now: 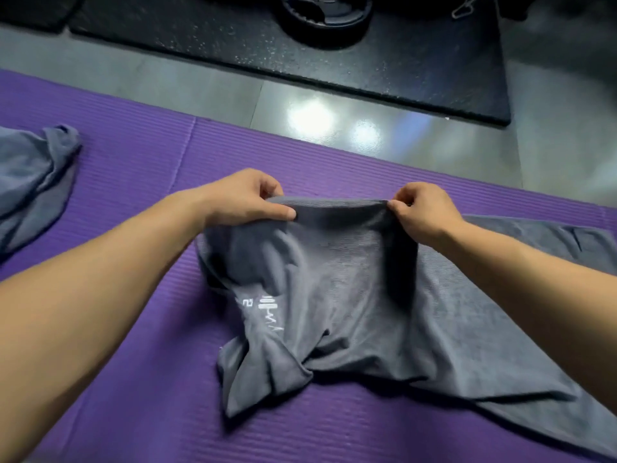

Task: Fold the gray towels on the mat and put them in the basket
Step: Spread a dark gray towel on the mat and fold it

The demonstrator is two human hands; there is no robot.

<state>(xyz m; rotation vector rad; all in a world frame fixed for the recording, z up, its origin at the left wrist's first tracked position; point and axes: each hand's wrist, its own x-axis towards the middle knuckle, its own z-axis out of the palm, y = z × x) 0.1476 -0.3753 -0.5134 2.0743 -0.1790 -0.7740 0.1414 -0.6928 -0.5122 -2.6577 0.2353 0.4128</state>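
The gray ribbed cloth towel [350, 295] is lying in the middle of the purple ribbed foam mat [133, 396], directly in front of the person. Its far edge is being held up off the mat and is stretching as a taut band between the two hands.

The left hand [247, 198] is pinching the left end of this edge. The thumb is lying along the near face of the cloth, and the curled fingers are closing on the far face. The right hand [424, 212] is pinching the right end in the same manner, with its fingers curled tight against the thumb.

The near part of the towel is resting on the mat in bunched folds. A white printed logo [267, 309] is showing on its left portion. To the right, the cloth is spreading flat toward the edge of the view.

A second gray towel [30, 182] is lying crumpled on the mat at the left edge of the view, well apart from both hands.

Beyond the mat, a glossy gray tiled floor [200, 91] is reflecting bright spots of light. Farther back, a black speckled rubber mat [400, 55] is lying on the floor, and a black round weight plate [327, 18] is resting on it.
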